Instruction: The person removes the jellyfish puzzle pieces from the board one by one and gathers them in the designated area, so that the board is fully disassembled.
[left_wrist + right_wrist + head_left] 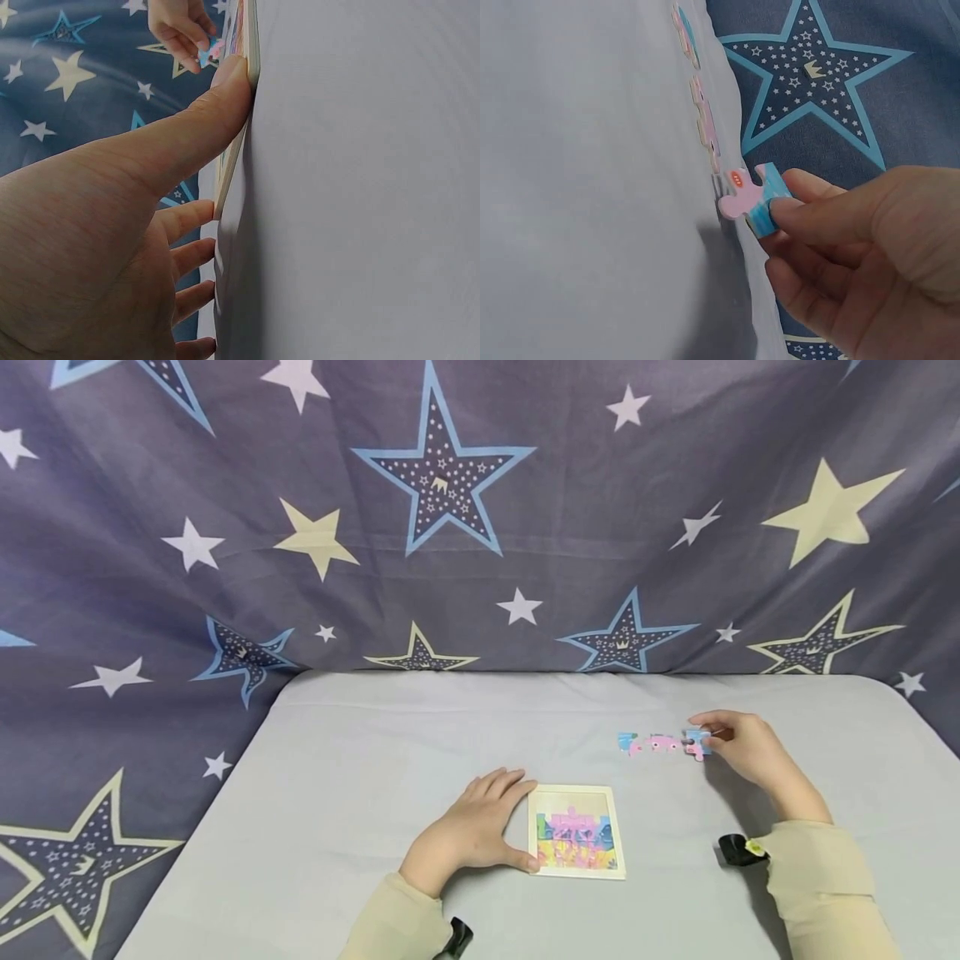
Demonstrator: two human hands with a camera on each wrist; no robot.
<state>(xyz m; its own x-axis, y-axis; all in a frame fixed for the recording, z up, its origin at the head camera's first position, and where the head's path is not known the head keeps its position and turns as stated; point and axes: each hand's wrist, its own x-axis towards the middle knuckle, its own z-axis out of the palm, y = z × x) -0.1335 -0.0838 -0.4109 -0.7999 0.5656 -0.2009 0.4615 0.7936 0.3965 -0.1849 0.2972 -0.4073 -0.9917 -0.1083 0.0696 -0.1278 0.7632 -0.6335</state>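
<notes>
My right hand [750, 750] pinches a blue-and-pink jigsaw piece [759, 201] between thumb and fingers, at the right end of a row of pieces. A pink puzzle piece [663, 742] lies just left of it, then a blue-and-pink puzzle piece [628, 742]. My left hand [480, 820] rests at the left side of a square puzzle frame [577, 874], thumb on its near corner and forefinger by its far corner, fingers fairly straight. Joined pieces [576, 843] fill the frame's lower part; its upper part shows a bare beige base.
A pale grey cloth [337, 760] covers the table. Behind it and at the left hangs a dark curtain [487, 577] printed with stars. Black straps [741, 850] show at both wrists.
</notes>
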